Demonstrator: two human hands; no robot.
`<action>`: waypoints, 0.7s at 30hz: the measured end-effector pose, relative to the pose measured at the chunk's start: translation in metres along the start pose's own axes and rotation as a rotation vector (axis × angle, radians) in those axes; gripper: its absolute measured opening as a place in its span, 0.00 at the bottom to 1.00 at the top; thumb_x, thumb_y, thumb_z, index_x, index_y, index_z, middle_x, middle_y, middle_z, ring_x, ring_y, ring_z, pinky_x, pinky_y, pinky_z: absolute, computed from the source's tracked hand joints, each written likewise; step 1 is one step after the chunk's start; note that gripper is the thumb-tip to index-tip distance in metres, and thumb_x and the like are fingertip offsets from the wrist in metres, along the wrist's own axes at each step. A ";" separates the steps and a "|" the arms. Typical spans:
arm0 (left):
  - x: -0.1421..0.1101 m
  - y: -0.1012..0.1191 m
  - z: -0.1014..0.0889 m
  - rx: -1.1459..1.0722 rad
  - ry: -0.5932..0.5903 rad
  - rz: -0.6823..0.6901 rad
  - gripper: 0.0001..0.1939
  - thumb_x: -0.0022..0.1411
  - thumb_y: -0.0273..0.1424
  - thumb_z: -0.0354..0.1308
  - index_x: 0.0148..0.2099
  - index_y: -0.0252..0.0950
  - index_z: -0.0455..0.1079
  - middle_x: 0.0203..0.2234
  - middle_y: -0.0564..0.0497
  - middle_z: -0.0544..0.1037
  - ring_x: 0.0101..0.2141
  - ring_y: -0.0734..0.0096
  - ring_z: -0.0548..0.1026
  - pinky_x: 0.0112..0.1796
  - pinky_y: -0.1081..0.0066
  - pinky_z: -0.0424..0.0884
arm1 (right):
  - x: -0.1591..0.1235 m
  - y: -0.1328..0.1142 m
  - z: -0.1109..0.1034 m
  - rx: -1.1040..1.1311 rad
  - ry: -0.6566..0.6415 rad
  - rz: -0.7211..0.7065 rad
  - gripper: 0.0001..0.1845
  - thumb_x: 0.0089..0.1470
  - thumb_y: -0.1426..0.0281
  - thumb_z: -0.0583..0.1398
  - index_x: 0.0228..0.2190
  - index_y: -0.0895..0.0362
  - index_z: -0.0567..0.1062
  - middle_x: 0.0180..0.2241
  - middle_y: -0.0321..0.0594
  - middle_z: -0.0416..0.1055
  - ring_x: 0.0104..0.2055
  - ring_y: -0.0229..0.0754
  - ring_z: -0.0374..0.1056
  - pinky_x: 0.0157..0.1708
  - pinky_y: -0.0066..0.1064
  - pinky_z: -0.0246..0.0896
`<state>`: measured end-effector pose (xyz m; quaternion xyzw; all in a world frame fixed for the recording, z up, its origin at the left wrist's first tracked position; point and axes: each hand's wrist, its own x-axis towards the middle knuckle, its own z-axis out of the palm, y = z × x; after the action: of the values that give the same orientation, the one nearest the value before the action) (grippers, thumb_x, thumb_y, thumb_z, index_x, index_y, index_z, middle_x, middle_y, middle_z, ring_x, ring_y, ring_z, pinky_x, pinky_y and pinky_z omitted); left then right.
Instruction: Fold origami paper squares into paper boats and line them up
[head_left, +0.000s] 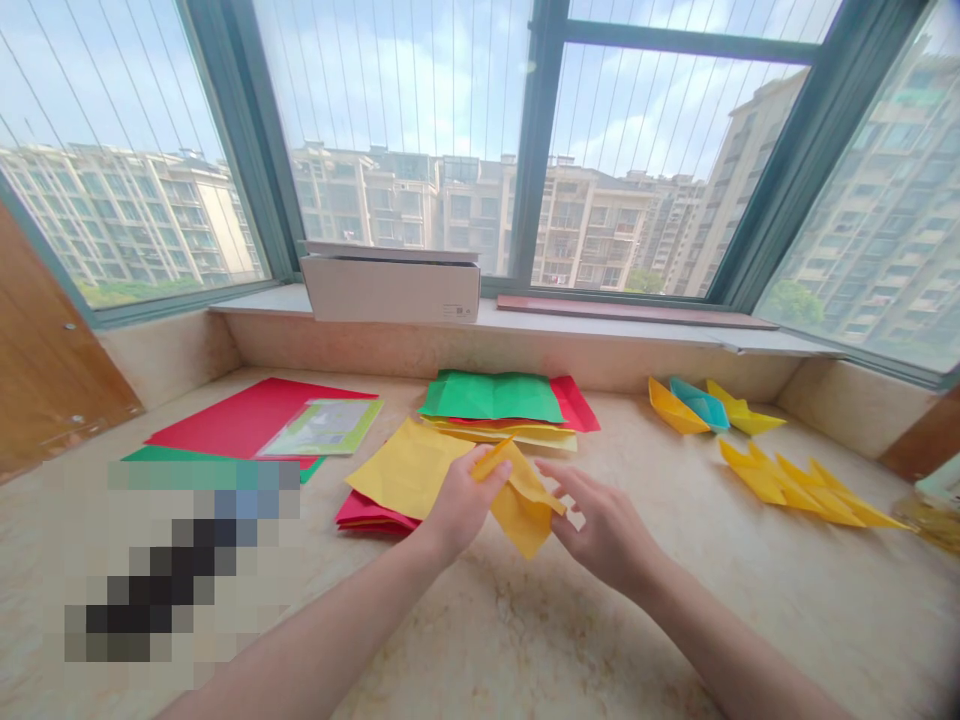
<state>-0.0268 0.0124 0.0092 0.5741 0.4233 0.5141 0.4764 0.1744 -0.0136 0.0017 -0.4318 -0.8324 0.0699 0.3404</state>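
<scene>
A partly folded sheet of yellow paper is held up over the counter, with loose flaps and a point hanging down. My left hand pinches its upper left part between thumb and fingers. At the paper's right corner, my right hand has its fingers bent around the tip, some of them spread. Behind my left wrist lies a yellow sheet on top of red sheets. Farther back is a pile with a creased green sheet over red and yellow ones.
Folded paper boats stand at the right: an orange one, a blue one and several yellow ones. To the left, red sheets lie under a clear packet. A white box rests on the windowsill. A blurred patch covers the lower left.
</scene>
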 end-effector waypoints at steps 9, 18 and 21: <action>-0.001 -0.003 0.001 -0.086 -0.052 -0.050 0.15 0.60 0.38 0.62 0.46 0.35 0.73 0.37 0.49 0.79 0.37 0.64 0.77 0.40 0.69 0.72 | 0.000 0.003 0.010 0.245 0.100 0.026 0.14 0.62 0.72 0.55 0.45 0.52 0.78 0.46 0.43 0.77 0.45 0.45 0.74 0.41 0.34 0.74; -0.002 -0.001 0.001 0.047 -0.067 0.012 0.14 0.60 0.39 0.62 0.44 0.35 0.76 0.39 0.47 0.80 0.41 0.60 0.76 0.43 0.66 0.71 | 0.004 -0.003 0.008 0.306 0.209 0.205 0.12 0.61 0.67 0.57 0.35 0.56 0.80 0.35 0.42 0.80 0.35 0.44 0.74 0.31 0.31 0.70; -0.004 -0.001 0.003 0.054 -0.075 0.027 0.15 0.60 0.38 0.62 0.45 0.35 0.77 0.39 0.47 0.80 0.41 0.59 0.77 0.43 0.65 0.72 | 0.005 -0.005 0.007 0.307 0.221 0.269 0.13 0.61 0.65 0.57 0.35 0.56 0.80 0.33 0.41 0.80 0.32 0.44 0.74 0.29 0.31 0.69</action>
<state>-0.0241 0.0083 0.0076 0.6113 0.4111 0.4868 0.4694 0.1649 -0.0119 0.0007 -0.4871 -0.7046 0.1930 0.4786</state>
